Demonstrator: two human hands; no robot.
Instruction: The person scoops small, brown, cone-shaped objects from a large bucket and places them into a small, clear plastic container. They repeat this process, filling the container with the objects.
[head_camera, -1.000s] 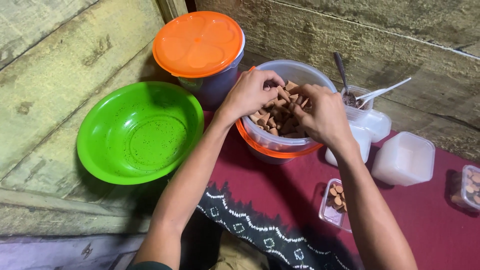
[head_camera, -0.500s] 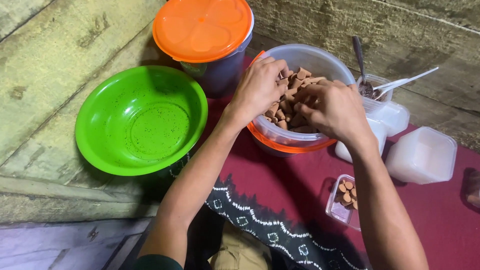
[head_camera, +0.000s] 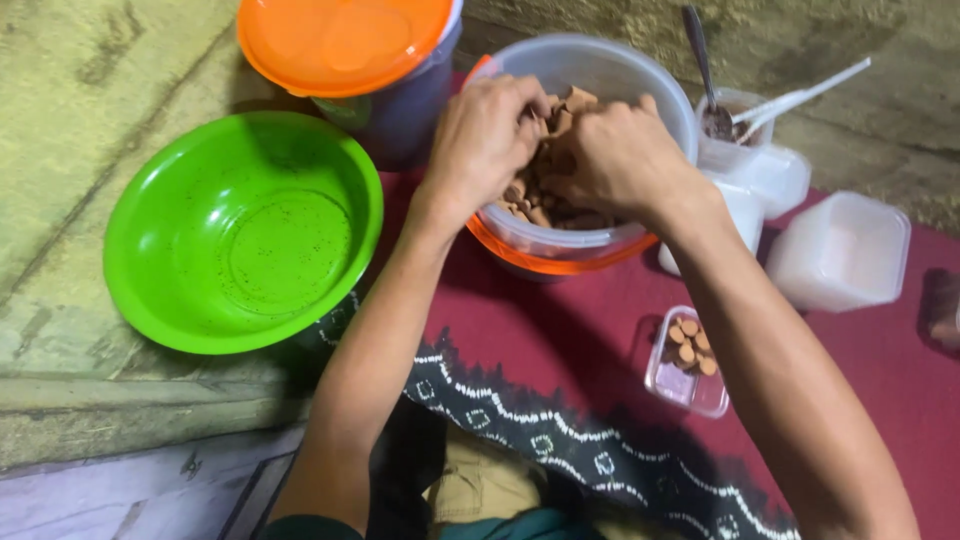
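Both my hands reach into a clear plastic tub (head_camera: 640, 75) full of small brown biscuits (head_camera: 535, 195); the tub sits on an orange lid. My left hand (head_camera: 480, 140) curls its fingers over the pile, gripping biscuits. My right hand (head_camera: 615, 155) is pressed against it, fingers dug into the same pile. What each fingertip holds is hidden by the hands themselves.
A green bowl (head_camera: 240, 230) lies left on the concrete step. Behind stands a tub with an orange lid (head_camera: 345, 40). Right of the biscuit tub are small clear containers with spoons (head_camera: 735, 120), a white square box (head_camera: 840, 250) and a small box of biscuits (head_camera: 688, 360) on maroon cloth.
The camera has moved closer and lower. Both hands have pushed deeper into the biscuit tub and closed together over the pile.
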